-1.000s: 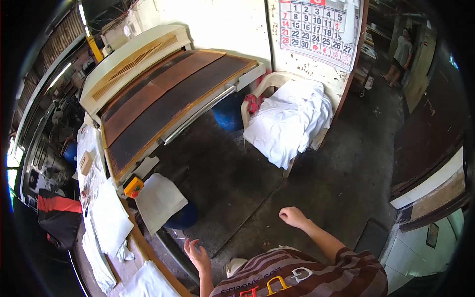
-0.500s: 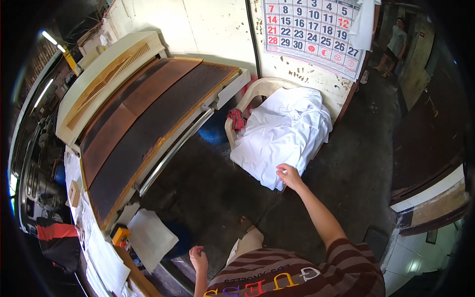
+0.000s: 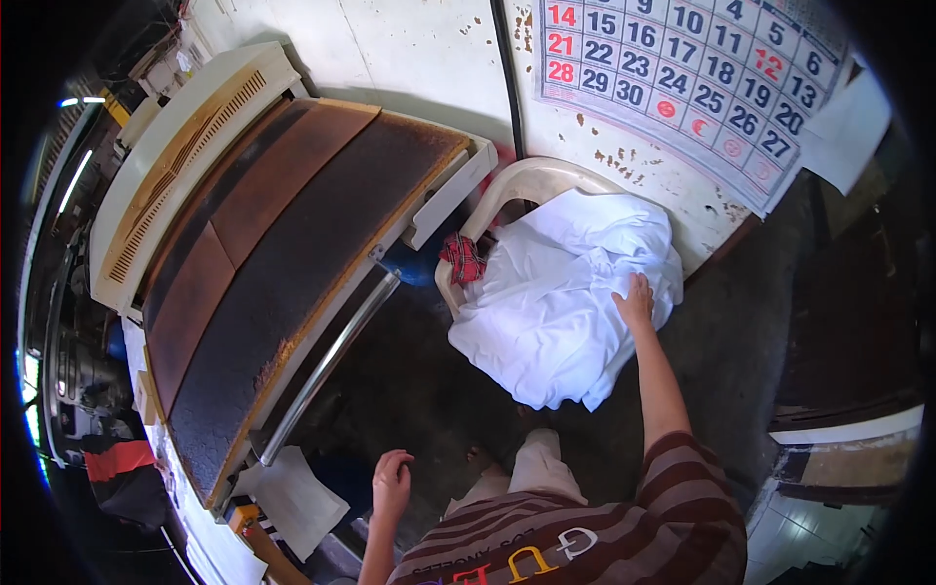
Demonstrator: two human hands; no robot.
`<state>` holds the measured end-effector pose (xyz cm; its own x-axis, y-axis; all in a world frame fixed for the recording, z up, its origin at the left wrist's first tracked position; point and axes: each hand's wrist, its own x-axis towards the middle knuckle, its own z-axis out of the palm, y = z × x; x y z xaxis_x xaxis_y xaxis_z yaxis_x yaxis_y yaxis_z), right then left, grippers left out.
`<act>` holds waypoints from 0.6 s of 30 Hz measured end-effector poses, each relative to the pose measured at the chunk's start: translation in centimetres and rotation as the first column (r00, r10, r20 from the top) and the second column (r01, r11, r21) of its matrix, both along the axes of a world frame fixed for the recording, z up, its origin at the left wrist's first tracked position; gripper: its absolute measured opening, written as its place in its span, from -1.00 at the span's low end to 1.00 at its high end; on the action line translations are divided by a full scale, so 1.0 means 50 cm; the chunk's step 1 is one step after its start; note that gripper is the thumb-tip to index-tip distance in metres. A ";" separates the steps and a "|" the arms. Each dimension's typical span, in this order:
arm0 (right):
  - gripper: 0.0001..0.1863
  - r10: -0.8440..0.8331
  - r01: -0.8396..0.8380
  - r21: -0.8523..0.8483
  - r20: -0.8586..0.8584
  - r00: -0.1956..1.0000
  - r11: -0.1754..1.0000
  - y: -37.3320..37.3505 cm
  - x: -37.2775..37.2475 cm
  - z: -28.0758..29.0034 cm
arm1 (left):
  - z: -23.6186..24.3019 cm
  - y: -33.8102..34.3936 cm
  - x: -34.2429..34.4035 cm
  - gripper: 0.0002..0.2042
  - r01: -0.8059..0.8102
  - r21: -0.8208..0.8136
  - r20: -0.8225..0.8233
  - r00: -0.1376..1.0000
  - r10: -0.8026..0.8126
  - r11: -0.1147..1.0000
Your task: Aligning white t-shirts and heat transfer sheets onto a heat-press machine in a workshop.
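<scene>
A pile of white fabric (image 3: 546, 331) lies heaped on a pale plastic chair (image 3: 513, 178), beside a red plaid cloth (image 3: 462, 257) at the chair's left side. My right hand (image 3: 636, 300) touches the upper right part of the fabric, its fingers somewhat apart and not gripped round it. Low in the middle, my left hand (image 3: 390, 478) hangs near the machine's front edge with fingers loosely curled and nothing visible in them.
A large machine (image 3: 322, 195) with a dark bed and metal bar (image 3: 331, 361) fills the left. Behind the chair are a wall (image 3: 419, 58) and calendar (image 3: 682, 68). A pale sheet (image 3: 292, 497) hangs below the machine. A dark doorway (image 3: 848, 331) is at right.
I have moved closer to the chair. My right hand has moved up and forward onto the white fabric. My left hand's fingers have curled since a second ago. The person in the passage has left view.
</scene>
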<state>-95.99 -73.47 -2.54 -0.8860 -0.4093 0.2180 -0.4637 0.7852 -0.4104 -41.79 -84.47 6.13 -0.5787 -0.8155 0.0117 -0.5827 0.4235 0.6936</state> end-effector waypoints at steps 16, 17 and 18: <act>-0.81 0.903 -0.757 -0.551 0.412 0.121 0.352 -0.070 0.168 0.435 | 0.190 -0.063 -0.583 -0.40 0.718 -0.117 -0.145 0.671 -0.727 0.686; -0.81 0.937 -0.771 -0.576 0.342 0.072 0.270 -0.075 0.163 0.476 | 0.216 -0.062 -0.602 -0.64 0.773 0.013 -0.086 0.633 -0.770 0.634; -0.81 0.943 -0.801 -0.535 0.317 0.104 0.269 -0.085 0.150 0.511 | 0.238 -0.063 -0.604 -0.73 0.751 0.150 -0.192 0.660 -0.726 0.643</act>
<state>-88.50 -77.73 23.02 0.1067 -0.9883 0.1086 -0.4353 -0.1446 -0.8886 -72.01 -87.62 18.05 -0.9943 -0.1069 0.0003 -0.0564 0.5269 0.8481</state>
